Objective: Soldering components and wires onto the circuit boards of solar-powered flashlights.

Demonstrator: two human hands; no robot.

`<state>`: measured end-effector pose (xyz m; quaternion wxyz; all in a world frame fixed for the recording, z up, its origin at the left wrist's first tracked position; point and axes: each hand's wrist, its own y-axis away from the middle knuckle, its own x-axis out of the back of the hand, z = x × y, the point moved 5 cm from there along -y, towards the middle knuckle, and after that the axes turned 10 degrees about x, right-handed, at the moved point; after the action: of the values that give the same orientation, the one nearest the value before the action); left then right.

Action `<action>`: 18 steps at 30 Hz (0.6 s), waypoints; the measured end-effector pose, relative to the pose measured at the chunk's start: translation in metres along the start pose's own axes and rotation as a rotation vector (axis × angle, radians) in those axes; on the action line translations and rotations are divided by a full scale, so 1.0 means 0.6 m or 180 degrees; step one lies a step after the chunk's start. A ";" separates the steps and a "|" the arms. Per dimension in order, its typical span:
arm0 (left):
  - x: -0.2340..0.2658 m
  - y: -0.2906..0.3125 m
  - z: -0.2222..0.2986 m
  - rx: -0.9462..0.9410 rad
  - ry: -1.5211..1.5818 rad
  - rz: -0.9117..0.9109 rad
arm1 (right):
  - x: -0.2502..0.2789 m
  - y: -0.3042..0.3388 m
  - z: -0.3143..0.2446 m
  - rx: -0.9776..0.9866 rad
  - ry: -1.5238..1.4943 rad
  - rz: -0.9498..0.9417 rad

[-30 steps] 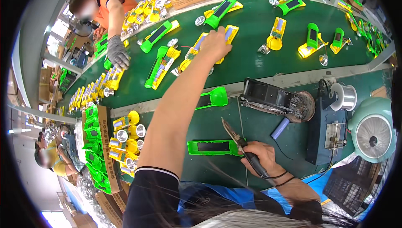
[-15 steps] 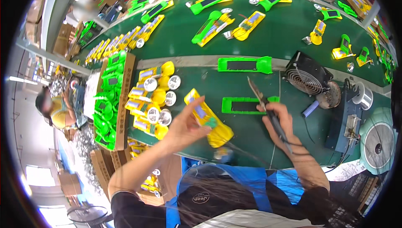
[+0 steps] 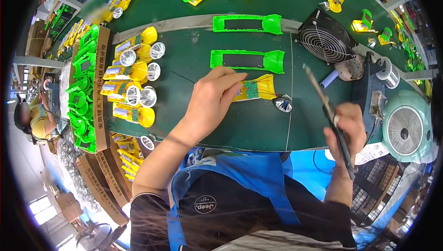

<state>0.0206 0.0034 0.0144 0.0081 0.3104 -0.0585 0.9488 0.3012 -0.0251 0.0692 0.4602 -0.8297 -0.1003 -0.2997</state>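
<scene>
My left hand (image 3: 214,96) is closed in a pinch over the left end of a yellow flashlight housing (image 3: 265,87). What its fingertips hold is hidden. The housing lies sideways on the green bench, showing a small green circuit board (image 3: 251,90) and thin wires. At its right end rests a round silver reflector (image 3: 283,104). My right hand (image 3: 348,128) grips the dark handle of a soldering iron (image 3: 339,138), its tip pointing up and away, apart from the housing. Two bright green frames (image 3: 273,61) lie beyond my left hand, one behind the other.
Yellow housings with reflectors (image 3: 122,92) stand in rows at left, beside a carton (image 3: 102,85) of green parts. At right are a black fan (image 3: 326,36), a solder spool (image 3: 390,75), a blue cylinder (image 3: 329,79) and a pale green fan (image 3: 407,126). A person (image 3: 39,117) sits far left.
The yellow housing went from tilted in my left hand to lying sideways on the bench, with the reflector at its right. My right hand moved right and nearer me with the soldering iron.
</scene>
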 end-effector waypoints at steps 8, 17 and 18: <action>-0.037 -0.011 -0.029 0.1043 0.1309 -0.0153 | -0.073 0.137 0.064 -0.2438 -0.2556 0.1397; -0.034 0.007 0.029 -0.0457 -0.0823 0.0023 | -0.136 0.087 0.072 -0.2580 -0.2593 0.0773; -0.035 0.003 0.030 -0.0307 -0.0835 0.0001 | -0.138 0.085 0.072 -0.2599 -0.2463 0.0729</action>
<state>0.0476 0.0000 0.0162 0.0151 0.4310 -0.1047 0.8961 0.2750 -0.0090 -0.0326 0.0618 -0.9950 -0.0470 0.0631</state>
